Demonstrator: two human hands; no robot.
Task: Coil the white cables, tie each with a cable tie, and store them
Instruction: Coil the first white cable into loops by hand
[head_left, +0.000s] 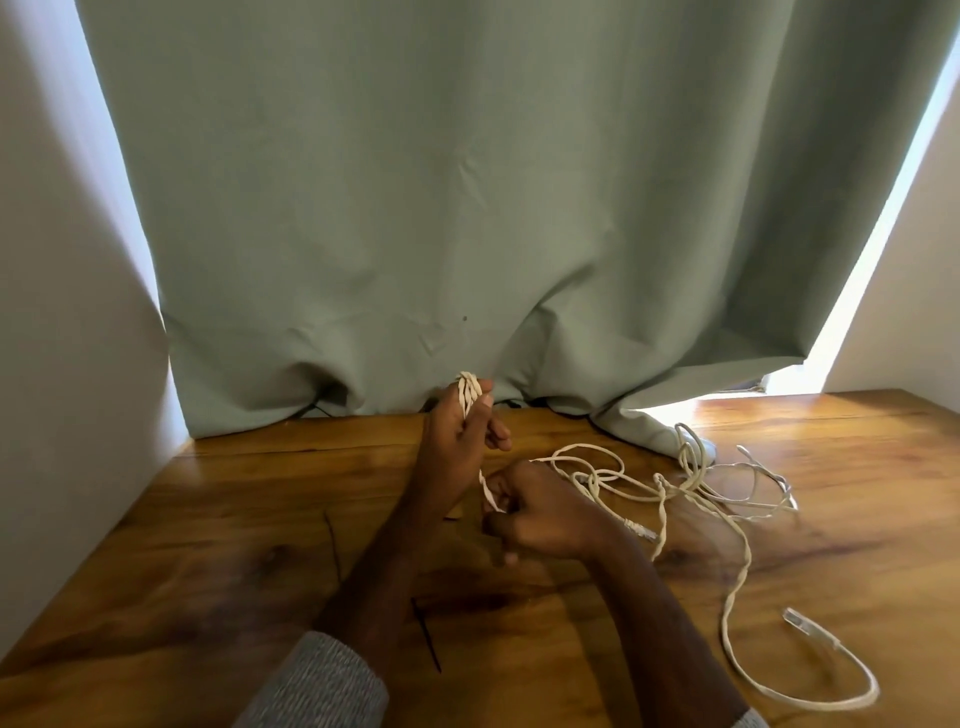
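Nearest, two thin black cable ties (427, 636) lie on the wood table (156, 545) by the grey sleeve (322, 680), not yet used. To the right, a loose white cable (737, 561) trails across the table w/ a clear plug (802, 623) at its free end. Mid-table, the right hand (540, 512) is clenched round a strand of that cable, feeding it toward the left. The left hand (457, 447), raised a bit, grips a small coil (467, 392) whose loops poke out above the fingers. Behind, more white cables (691, 478) sit tangled, approx touching the curtain hem. Farthest back, a green curtain (467, 182).

Cable looks light, soft, flat-ish & springy, so loops prob want to unwind; best to pinch the coil at its middle where strands cross, and keep the feed strand slack-free. Plug ends look stiff; avoid bending there.
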